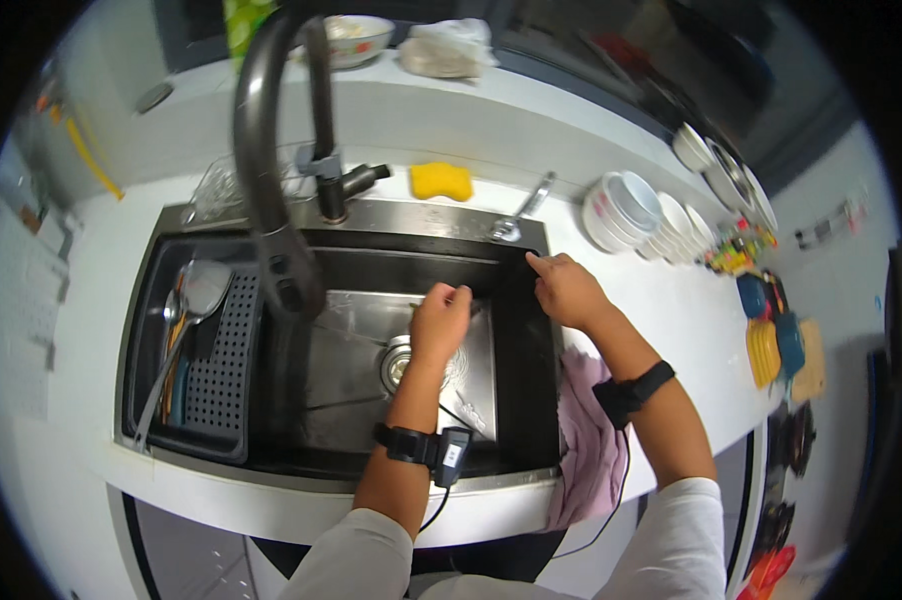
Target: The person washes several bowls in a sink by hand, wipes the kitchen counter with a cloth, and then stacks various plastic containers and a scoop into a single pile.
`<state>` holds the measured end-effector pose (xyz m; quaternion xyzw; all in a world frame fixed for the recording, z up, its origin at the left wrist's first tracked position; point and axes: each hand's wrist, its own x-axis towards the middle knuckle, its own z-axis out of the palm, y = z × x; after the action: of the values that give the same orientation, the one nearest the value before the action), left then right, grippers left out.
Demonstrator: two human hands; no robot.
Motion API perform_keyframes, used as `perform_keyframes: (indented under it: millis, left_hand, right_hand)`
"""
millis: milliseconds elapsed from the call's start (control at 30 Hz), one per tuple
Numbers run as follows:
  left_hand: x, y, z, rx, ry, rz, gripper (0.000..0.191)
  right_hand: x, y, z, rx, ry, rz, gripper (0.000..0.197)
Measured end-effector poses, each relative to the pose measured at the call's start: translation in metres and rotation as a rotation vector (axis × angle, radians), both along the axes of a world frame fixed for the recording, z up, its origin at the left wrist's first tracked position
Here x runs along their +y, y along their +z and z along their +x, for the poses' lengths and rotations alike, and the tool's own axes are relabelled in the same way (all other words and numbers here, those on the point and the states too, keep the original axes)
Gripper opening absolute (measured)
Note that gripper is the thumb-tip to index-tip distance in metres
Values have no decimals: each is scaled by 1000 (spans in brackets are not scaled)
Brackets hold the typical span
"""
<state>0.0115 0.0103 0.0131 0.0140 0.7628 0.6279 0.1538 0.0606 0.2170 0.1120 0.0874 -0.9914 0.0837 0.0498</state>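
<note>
My left hand point(440, 324) hangs over the basin of a dark metal sink point(361, 420), near the drain strainer point(397, 364). Its fingers are curled, and a small greenish bit shows at its left edge. What lies inside the fingers is hidden. At the back right corner of the basin is my right hand point(569, 291), its index finger stretched towards the rim and the other fingers bent under. The palm faces away, so I cannot see whether it holds anything. Water wets the basin floor beside the drain.
A tall dark faucet point(260, 150) arches over the sink's left part. A perforated tray point(218, 375) there holds a metal spatula point(205, 289). Behind the sink lie a yellow sponge point(441, 181) and stacked bowls point(622, 211). A pink cloth point(590, 442) drapes over the counter's front edge.
</note>
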Motion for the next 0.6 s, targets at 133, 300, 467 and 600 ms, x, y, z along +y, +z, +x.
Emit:
perform_keyframes:
  millis: [133,300,467,600]
  left_hand:
    - [-2,38,5,46,-8,187,32]
    - [-4,88,21,96,-1,304,26]
    - [-35,74,34,314,-170,-188,35]
    - [-76,93,118,422,-659,-537,38]
  right_hand:
    - [6,37,118,-76,-125,-161,47]
    - [-4,-26,282,-144,-472,-360,64]
    - [-55,-56,313,-47,-643,2,69]
    - [-4,-46,328,-201,-903,58,70]
